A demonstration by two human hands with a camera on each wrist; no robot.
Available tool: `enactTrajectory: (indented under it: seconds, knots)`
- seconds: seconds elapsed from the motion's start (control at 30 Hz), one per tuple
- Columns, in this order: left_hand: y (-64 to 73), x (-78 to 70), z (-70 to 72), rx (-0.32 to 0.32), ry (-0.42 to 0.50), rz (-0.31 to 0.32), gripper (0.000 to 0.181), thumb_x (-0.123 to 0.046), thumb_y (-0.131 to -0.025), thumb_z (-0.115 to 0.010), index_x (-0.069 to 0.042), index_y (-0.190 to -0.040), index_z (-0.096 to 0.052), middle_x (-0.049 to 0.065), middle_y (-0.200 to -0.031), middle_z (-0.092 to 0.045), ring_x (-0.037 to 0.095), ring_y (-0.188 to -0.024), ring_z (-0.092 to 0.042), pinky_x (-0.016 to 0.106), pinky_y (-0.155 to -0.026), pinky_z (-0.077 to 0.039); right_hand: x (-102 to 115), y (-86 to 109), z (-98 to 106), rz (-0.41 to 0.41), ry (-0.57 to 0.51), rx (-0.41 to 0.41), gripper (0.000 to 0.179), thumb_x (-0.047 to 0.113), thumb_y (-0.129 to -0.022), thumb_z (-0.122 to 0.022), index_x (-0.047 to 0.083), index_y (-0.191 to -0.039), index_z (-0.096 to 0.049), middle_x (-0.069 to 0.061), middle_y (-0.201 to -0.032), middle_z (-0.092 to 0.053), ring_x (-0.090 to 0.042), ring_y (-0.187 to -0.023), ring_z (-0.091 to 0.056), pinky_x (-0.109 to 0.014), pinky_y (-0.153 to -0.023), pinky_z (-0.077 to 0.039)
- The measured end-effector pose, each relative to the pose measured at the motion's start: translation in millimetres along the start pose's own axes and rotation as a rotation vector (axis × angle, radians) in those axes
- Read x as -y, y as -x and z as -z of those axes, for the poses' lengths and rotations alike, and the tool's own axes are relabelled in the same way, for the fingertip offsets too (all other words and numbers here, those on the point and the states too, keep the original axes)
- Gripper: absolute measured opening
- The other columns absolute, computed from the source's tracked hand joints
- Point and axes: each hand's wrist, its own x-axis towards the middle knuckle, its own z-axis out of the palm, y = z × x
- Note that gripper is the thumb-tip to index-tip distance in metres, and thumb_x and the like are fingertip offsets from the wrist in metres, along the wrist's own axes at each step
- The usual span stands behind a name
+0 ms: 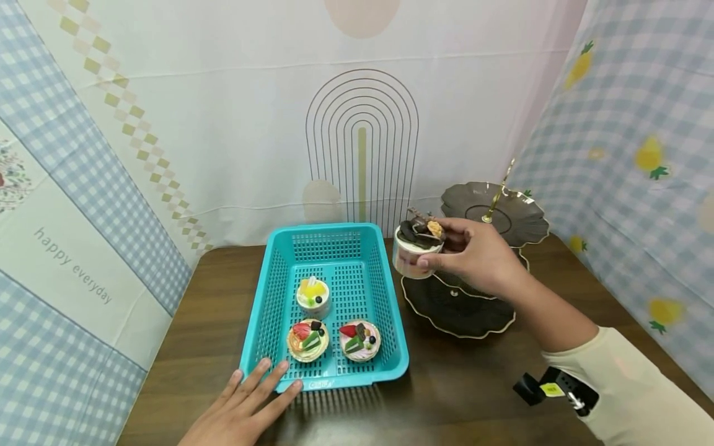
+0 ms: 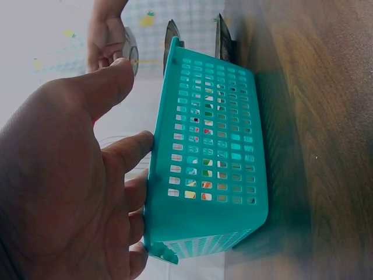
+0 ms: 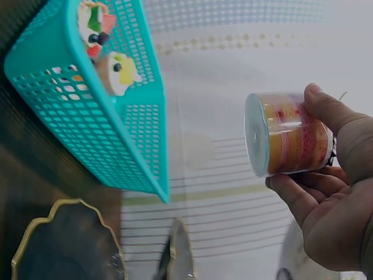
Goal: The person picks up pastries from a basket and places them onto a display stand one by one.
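Observation:
My right hand (image 1: 474,257) grips a clear cup cake (image 1: 415,251) by its sides, raised between the basket and the tiered stand. Dark chocolate pieces top it, and layers of sponge and red filling show through its wall in the right wrist view. The fingers of my left hand (image 1: 245,399) lie straight against the near left corner of the turquoise basket (image 1: 393,310). Inside the basket are a cup cake with yellow fruit (image 1: 312,294), a strawberry-topped cake (image 1: 308,341) and another strawberry-topped cake (image 1: 359,341).
To the basket's right stands a tiered stand (image 1: 457,316) with dark, gold-edged, wavy plates and a gold rod on top. Both rest on a brown wooden table (image 1: 212,316). Patterned cloth (image 1: 245,124) hangs behind and at both sides.

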Motion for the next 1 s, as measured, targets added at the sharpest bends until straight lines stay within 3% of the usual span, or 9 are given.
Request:
enactTrajectory:
  seconds: [0.17, 0.33, 0.53, 0.67, 0.83, 1.0]
  knots:
    - [-0.1, -0.2, -0.6, 0.006, -0.004, 0.008, 0.097, -0.079, -0.082, -0.061, -0.028, -0.161, -0.037, 0.004, -0.165, -0.034, 0.016, -0.157, -0.003, 0.029, -0.122, 0.01, 6.3, 2.7, 16.7, 0.009, 0.019, -0.009, 0.081, 0.034, -0.082, -0.089, 0.003, -0.148, -0.054, -0.016, -0.129, -0.068, -0.025, -0.116, -0.067, -0.021, -0.082, -0.057]
    - [-0.3, -0.4, -0.9, 0.002, -0.007, 0.007, 0.096, -0.079, -0.082, -0.061, -0.028, -0.161, -0.038, 0.006, -0.161, -0.04, 0.016, -0.157, -0.003, 0.028, -0.122, 0.01, 8.7, 4.2, 30.2, 0.004, 0.046, -0.049, 0.078, 0.033, -0.082, -0.088, 0.005, -0.147, -0.055, -0.015, -0.127, -0.069, -0.023, -0.113, -0.068, -0.02, -0.077, -0.057]
    - [-0.1, -0.8, -1.2, -0.001, -0.002, 0.007, 0.096, -0.079, -0.083, -0.061, -0.028, -0.161, -0.038, 0.007, -0.162, -0.039, 0.017, -0.157, -0.003, 0.029, -0.122, 0.009, 7.8, 4.3, 45.6, 0.038, 0.052, -0.108, 0.07, 0.026, -0.085, -0.087, 0.001, -0.143, -0.058, -0.019, -0.124, -0.07, -0.005, -0.101, -0.07, -0.017, -0.078, -0.056]
    - [0.1, -0.6, -0.1, 0.001, 0.001, 0.004, 0.097, -0.079, -0.083, -0.06, -0.027, -0.161, -0.036, 0.007, -0.164, -0.036, 0.018, -0.157, -0.003, 0.029, -0.122, 0.009, 6.7, 5.4, 54.8, 0.016, 0.072, -0.156, 0.066, 0.027, -0.086, -0.086, 0.003, -0.141, -0.06, -0.018, -0.123, -0.071, 0.002, -0.096, -0.069, -0.015, -0.078, -0.055]
    - [0.2, -0.6, 0.6, -0.007, -0.003, 0.001, 0.097, -0.079, -0.083, -0.06, -0.026, -0.161, -0.037, 0.009, -0.161, -0.04, 0.018, -0.157, -0.003, 0.03, -0.123, 0.009, 2.5, 6.6, 64.5, -0.02, 0.076, -0.2, 0.065, 0.03, -0.085, -0.087, 0.005, -0.14, -0.061, -0.01, -0.119, -0.074, 0.002, -0.094, -0.069, -0.016, -0.076, -0.056]
    - [-0.2, -1.5, 0.6, -0.002, 0.002, 0.001, 0.096, -0.079, -0.084, -0.058, -0.027, -0.162, -0.035, 0.006, -0.164, -0.035, 0.018, -0.157, -0.004, 0.029, -0.123, 0.008, -3.9, 8.4, 75.6, -0.052, 0.09, -0.237, 0.069, 0.032, -0.086, -0.086, 0.002, -0.142, -0.06, 0.008, -0.11, -0.075, 0.007, -0.09, -0.068, -0.014, -0.074, -0.055]
